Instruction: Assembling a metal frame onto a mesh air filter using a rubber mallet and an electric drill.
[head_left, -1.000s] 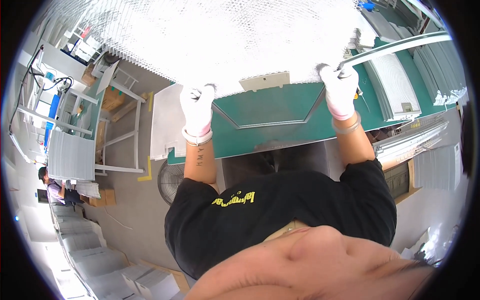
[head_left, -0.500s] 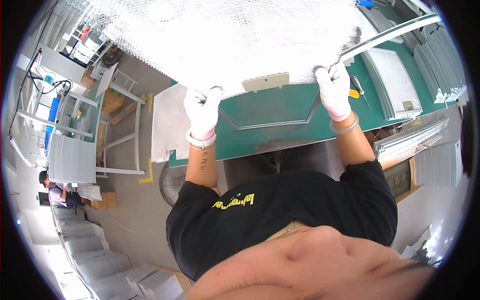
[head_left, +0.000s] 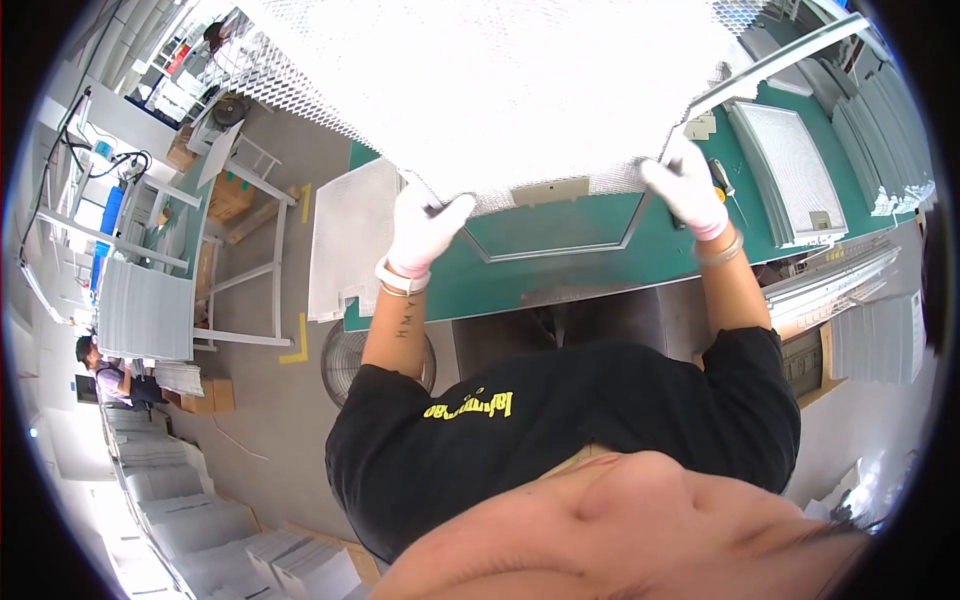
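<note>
So the thing in play is a big silvery-white expanded-metal mesh sheet [head_left: 520, 100], held up over the green tabletop [head_left: 460, 287] and filling most of the top middle of the head view. It's seriously bright: the centre is blown out to nearly solid white, and you only really see the little diamond-like openings along the left edge, the near edge and up by the top right. The left edge runs slantwise down to the left hand in a white glove [head_left: 422, 228], thumb and fingers pinching that near corner. The right hand in a white glove [head_left: 690, 190] is at the other near corner, thumb against the edge, also pinching it, though glare hides some of the fingertips. Just past the near edge there's a flat beige plate [head_left: 550, 191], can't tell what it's fixed to, and a thin grey rectangular metal frame [head_left: 556, 253] on the table. A screwdriver [head_left: 723, 178] lies beside the right hand, near stacked white-framed mesh panels [head_left: 785, 170].
</note>
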